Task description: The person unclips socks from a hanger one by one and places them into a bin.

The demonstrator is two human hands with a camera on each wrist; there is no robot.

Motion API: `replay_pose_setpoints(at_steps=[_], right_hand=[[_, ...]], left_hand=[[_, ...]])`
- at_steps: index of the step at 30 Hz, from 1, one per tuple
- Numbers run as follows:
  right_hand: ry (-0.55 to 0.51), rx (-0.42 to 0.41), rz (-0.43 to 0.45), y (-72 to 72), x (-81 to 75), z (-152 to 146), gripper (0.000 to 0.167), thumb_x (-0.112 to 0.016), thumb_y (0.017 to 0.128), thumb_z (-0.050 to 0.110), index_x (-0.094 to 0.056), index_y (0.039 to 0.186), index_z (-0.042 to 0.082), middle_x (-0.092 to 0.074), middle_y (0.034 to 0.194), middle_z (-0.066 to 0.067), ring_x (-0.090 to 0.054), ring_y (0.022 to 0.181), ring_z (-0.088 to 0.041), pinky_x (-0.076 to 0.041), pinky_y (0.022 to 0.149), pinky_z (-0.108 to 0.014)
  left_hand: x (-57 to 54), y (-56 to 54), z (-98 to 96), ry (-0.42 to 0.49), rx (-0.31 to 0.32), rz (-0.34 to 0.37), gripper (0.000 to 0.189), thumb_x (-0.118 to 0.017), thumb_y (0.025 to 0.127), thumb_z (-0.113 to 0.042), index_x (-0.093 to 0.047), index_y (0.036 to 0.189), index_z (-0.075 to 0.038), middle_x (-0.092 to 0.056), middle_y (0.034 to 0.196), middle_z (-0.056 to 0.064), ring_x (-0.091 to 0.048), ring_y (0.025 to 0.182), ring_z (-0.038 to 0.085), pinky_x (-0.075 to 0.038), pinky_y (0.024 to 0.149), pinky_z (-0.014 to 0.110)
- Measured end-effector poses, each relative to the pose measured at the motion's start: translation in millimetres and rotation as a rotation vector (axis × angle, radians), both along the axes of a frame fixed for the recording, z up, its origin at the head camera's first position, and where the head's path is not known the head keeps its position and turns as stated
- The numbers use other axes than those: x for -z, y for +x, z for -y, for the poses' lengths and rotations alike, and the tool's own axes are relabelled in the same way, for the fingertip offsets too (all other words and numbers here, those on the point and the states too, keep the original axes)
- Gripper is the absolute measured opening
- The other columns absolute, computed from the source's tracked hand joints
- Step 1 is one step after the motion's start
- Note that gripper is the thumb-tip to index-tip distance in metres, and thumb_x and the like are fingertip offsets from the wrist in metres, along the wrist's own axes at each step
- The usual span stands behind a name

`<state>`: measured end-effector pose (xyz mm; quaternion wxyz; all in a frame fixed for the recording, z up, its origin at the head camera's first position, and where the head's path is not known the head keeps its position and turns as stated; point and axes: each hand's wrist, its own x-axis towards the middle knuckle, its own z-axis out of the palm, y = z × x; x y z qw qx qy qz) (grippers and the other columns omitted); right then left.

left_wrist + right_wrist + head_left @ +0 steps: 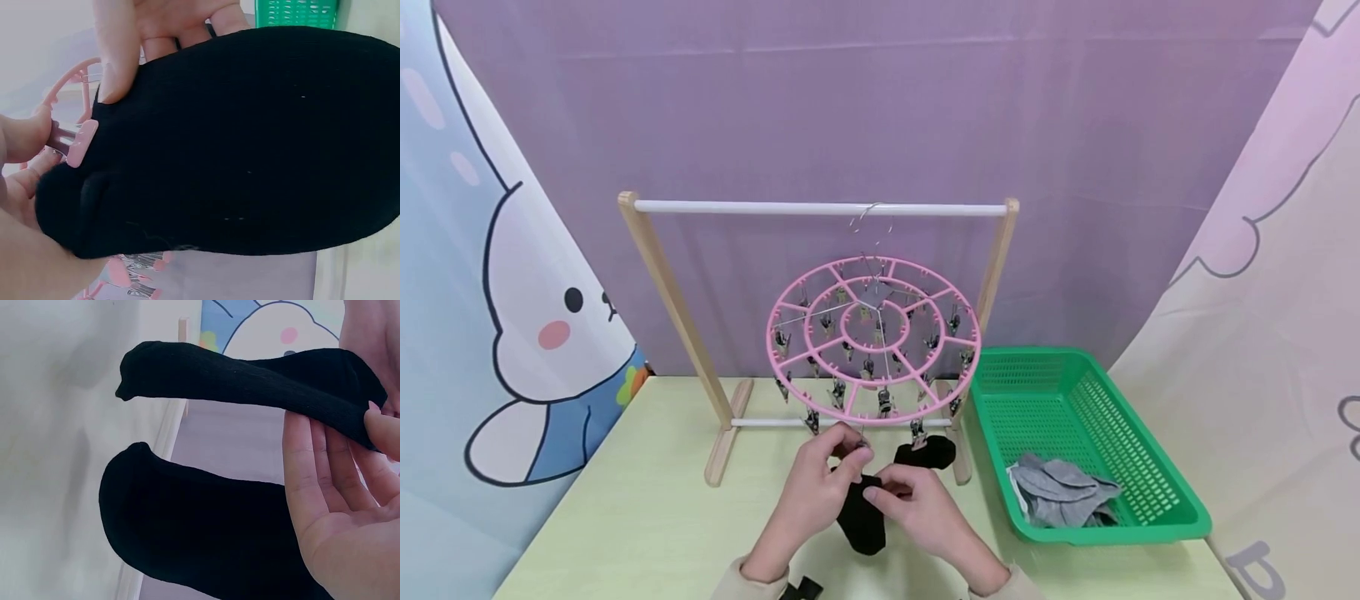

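A black sock [862, 527] hangs between my hands below the near rim of a round pink clip hanger [850, 415]. My left hand [820, 479] pinches a metal clip with pink tips [81, 144], which sits on the sock's upper edge in the left wrist view. On the other side of that edge, my right hand [921, 507] pinches the fabric between thumb and fingers. To the right, a second black sock [931, 452] hangs from another clip [918, 433]; it is the lower one in the right wrist view.
The hanger hooks over the white bar [760, 207] of a wooden-legged stand, with several clips dangling. At right, a green basket [1157, 454] holds grey cloth items [1067, 492]. A small black thing [808, 588] shows by the left sleeve. Purple cloth [880, 100] backs the table.
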<state>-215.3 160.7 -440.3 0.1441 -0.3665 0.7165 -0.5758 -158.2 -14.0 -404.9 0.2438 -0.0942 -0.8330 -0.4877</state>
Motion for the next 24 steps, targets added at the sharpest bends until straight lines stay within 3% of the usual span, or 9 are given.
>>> replay_pose_setpoints(at_steps=[11, 18, 24], right_hand=[[0.094, 0.008, -0.066, -2.4, 5.8, -12, 0.013, -0.070, 0.098, 0.021, -0.071, 0.086, 0.015, -0.061, 0.074, 0.009, -0.052, 0.063, -0.001, -0.047, 0.058, -0.021], [0.125, 0.041, -0.099, -5.3, -2.7, -29, 0.011, -0.071, 0.097, 0.021, -0.071, 0.087, 0.017, -0.066, 0.084, 0.009, -0.060, 0.074, -0.004, -0.056, 0.068, -0.025], [0.141, 0.033, -0.089, -7.8, -15.1, -45, 0.012, -0.069, 0.098, 0.024, -0.070, 0.089, 0.016, -0.065, 0.086, 0.006, -0.059, 0.074, -0.006, -0.056, 0.068, -0.027]], left_hand=[[0.8, 2.4, 1.8, 0.065, -0.106, 0.064, 0.006, -0.071, 0.096, -0.013, -0.066, 0.095, -0.017, -0.063, 0.082, -0.008, -0.059, 0.076, 0.010, -0.053, 0.074, 0.030], [3.3, 4.6, 6.2, 0.116, -0.156, 0.096, 0.008, -0.068, 0.099, -0.016, -0.066, 0.103, -0.009, -0.064, 0.088, -0.003, -0.061, 0.073, 0.011, -0.055, 0.074, 0.029], [3.0, 5.8, 10.6, 0.166, -0.166, 0.106, 0.013, -0.067, 0.100, -0.018, -0.066, 0.107, -0.007, -0.065, 0.090, 0.004, -0.063, 0.074, 0.012, -0.055, 0.073, 0.029]])
